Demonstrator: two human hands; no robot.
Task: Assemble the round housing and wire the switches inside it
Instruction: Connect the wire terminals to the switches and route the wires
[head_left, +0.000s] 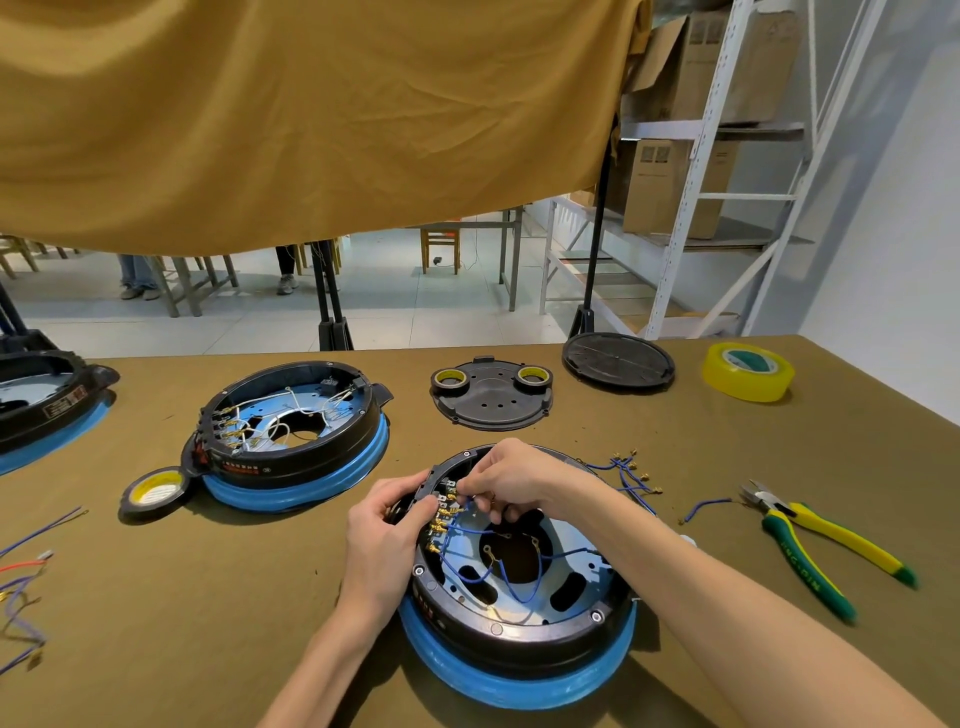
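Low centre of the frame, the housing (519, 597) sits on the worktop (260, 597). The left hand (384, 535) grips its switch block (434, 486); the right hand (511, 478) pinches a blue wire (467, 525) there.

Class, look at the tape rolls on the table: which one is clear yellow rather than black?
The large yellow roll at the far right corner; the other three rolls are black.

Single head-worn wide-angle view, facing forward and down, close above the table (270, 597); room beyond.
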